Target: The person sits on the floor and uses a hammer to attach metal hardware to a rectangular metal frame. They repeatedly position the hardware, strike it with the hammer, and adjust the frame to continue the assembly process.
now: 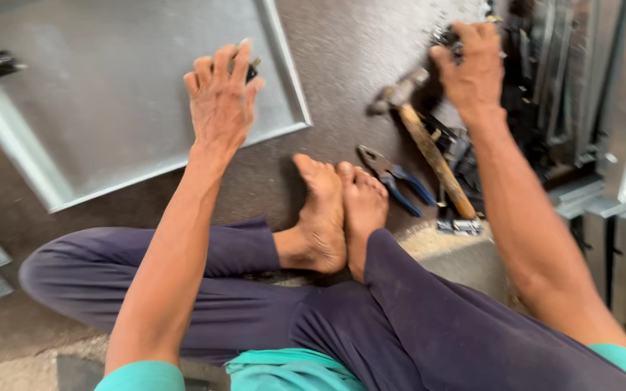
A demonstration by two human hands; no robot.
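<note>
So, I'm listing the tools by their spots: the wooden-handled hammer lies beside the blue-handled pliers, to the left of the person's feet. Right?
Not quite. In the head view the hammer does lie beside the pliers, but both are to the right of the feet, not the left.

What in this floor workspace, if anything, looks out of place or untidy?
Nothing looks damaged or spilled. The hammer and blue-handled pliers lie loose on the floor right by the bare feet, at crossed angles. The left hand rests on the metal tray; the right hand reaches into a blurred tool pile.
</note>
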